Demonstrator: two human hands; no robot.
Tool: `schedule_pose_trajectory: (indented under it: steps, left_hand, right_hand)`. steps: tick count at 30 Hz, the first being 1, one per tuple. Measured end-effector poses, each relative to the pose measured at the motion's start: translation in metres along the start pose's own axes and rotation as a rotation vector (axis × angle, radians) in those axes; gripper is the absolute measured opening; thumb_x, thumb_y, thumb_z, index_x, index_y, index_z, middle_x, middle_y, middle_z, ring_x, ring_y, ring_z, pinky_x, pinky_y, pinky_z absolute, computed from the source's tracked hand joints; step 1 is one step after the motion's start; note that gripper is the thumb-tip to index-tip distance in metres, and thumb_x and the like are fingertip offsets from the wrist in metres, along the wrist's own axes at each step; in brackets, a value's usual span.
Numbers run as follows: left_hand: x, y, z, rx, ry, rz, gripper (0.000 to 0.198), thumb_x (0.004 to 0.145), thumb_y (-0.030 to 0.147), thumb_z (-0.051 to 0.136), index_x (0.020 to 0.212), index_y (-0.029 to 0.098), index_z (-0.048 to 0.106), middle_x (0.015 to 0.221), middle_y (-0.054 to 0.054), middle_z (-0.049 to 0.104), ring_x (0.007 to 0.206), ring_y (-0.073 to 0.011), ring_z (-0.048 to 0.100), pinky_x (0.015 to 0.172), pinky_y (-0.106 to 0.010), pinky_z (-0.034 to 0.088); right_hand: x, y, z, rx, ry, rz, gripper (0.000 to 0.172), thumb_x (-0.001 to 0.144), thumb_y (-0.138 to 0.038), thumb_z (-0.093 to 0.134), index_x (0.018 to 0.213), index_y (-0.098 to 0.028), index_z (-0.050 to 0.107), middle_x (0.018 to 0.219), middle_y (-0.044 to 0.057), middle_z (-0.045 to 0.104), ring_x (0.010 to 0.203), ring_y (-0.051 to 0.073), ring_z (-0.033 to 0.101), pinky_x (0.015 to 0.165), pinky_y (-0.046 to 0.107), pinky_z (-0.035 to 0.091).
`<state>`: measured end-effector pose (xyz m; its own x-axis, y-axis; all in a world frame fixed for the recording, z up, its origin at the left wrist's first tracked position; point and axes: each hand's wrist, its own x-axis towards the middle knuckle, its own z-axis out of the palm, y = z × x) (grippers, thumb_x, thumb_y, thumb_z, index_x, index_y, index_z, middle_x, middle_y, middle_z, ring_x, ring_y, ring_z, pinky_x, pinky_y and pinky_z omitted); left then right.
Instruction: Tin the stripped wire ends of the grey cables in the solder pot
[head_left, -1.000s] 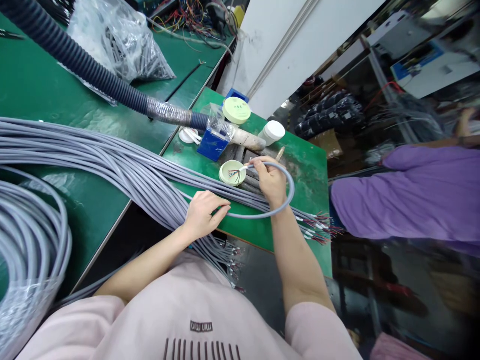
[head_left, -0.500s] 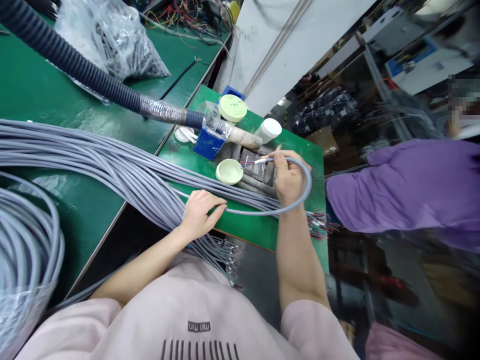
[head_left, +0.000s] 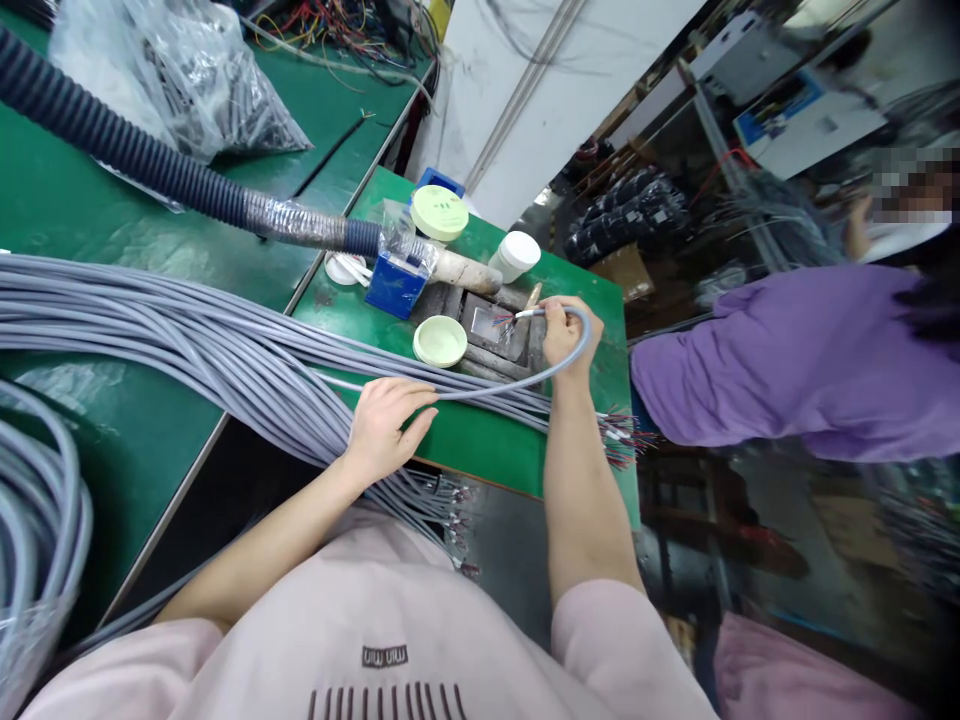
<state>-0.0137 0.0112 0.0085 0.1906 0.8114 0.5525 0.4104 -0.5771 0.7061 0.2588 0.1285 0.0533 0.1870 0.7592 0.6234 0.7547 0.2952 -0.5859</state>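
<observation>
My right hand [head_left: 573,335] pinches a grey cable [head_left: 517,388] close to its stripped end, and the cable bends in a loop around that hand. Its thin coloured wires [head_left: 505,320] point left, over a shiny square metal surface in a dark, grimy block [head_left: 512,343]. Further along the same cable, my left hand [head_left: 390,425] has its fingers curved over it, the thumb held apart. Beneath the fingers the grip is hidden. A bundle of grey cables [head_left: 247,335] lies just behind the left hand, its bared ends [head_left: 622,437] fanning out past my right forearm.
Near the block are an open pale-green tub [head_left: 440,342], a lidded tub [head_left: 439,212], a white jar [head_left: 517,256] and a blue box [head_left: 396,285]. A ribbed hose [head_left: 150,160] ends above the block. A co-worker in purple [head_left: 772,360] is at right.
The wire ends have shifted from beside the open pale-green tub to over the shiny metal square. The cable loop is flatter, and my left thumb has parted from the fingers. The view has shifted slightly.
</observation>
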Motion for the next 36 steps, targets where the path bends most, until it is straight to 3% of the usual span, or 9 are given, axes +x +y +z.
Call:
schedule_pose_trajectory:
  steps: [13, 19, 22, 26, 32, 36]
  left_hand:
    - [0.0, 0.0, 0.001, 0.02, -0.026, 0.01, 0.017, 0.089, 0.027, 0.057, 0.101, 0.023, 0.068, 0.105, -0.005, 0.073, 0.102, -0.0203, 0.063, 0.09, -0.039, 0.044]
    - [0.0, 0.0, 0.001, 0.012, -0.01, 0.016, 0.016, 0.088, 0.026, 0.058, 0.1, 0.024, 0.068, 0.103, -0.004, 0.074, 0.101, -0.0198, 0.063, 0.09, -0.038, 0.043]
    - [0.0, 0.001, 0.001, 0.002, 0.003, 0.018, 0.014, 0.088, 0.026, 0.058, 0.099, 0.023, 0.067, 0.101, -0.004, 0.074, 0.1, -0.0191, 0.064, 0.089, -0.037, 0.043]
    - [0.0, 0.001, -0.001, -0.011, 0.02, 0.034, 0.013, 0.087, 0.026, 0.059, 0.097, 0.022, 0.068, 0.097, -0.004, 0.074, 0.096, -0.0191, 0.065, 0.087, -0.037, 0.043]
    - [-0.001, 0.003, -0.003, -0.008, 0.011, 0.026, 0.013, 0.088, 0.027, 0.058, 0.094, 0.021, 0.068, 0.093, -0.004, 0.074, 0.092, -0.0184, 0.064, 0.085, -0.036, 0.043]
    - [-0.003, 0.003, -0.004, -0.007, 0.025, 0.022, 0.013, 0.088, 0.027, 0.058, 0.092, 0.02, 0.068, 0.091, -0.004, 0.074, 0.09, -0.0182, 0.064, 0.083, -0.036, 0.043]
  right_hand:
    - [0.0, 0.021, 0.013, -0.172, -0.053, -0.004, 0.021, 0.084, -0.031, 0.051, 0.072, -0.022, 0.065, 0.072, 0.0, 0.07, 0.073, 0.019, 0.063, 0.074, 0.033, 0.048]
    - [-0.002, 0.006, 0.003, -0.165, -0.047, -0.022, 0.021, 0.086, -0.029, 0.052, 0.072, -0.022, 0.066, 0.074, 0.002, 0.071, 0.075, 0.02, 0.064, 0.077, 0.035, 0.05]
    - [-0.012, -0.019, -0.015, -0.047, 0.005, -0.049, 0.022, 0.089, -0.032, 0.052, 0.077, -0.022, 0.067, 0.078, 0.002, 0.071, 0.08, 0.02, 0.066, 0.081, 0.037, 0.051]
    - [-0.043, -0.053, -0.029, 0.294, 0.104, 0.059, 0.022, 0.09, -0.038, 0.053, 0.085, -0.021, 0.065, 0.084, 0.003, 0.071, 0.079, 0.021, 0.069, 0.075, 0.037, 0.055]
    - [-0.092, -0.08, -0.025, 0.77, 0.104, 0.18, 0.014, 0.088, -0.036, 0.057, 0.086, -0.025, 0.066, 0.081, 0.0, 0.072, 0.076, 0.017, 0.07, 0.07, 0.033, 0.056]
    - [-0.109, -0.091, -0.023, 0.923, 0.106, 0.229, 0.011, 0.086, -0.036, 0.062, 0.087, -0.028, 0.069, 0.084, -0.001, 0.073, 0.08, 0.015, 0.07, 0.072, 0.03, 0.056]
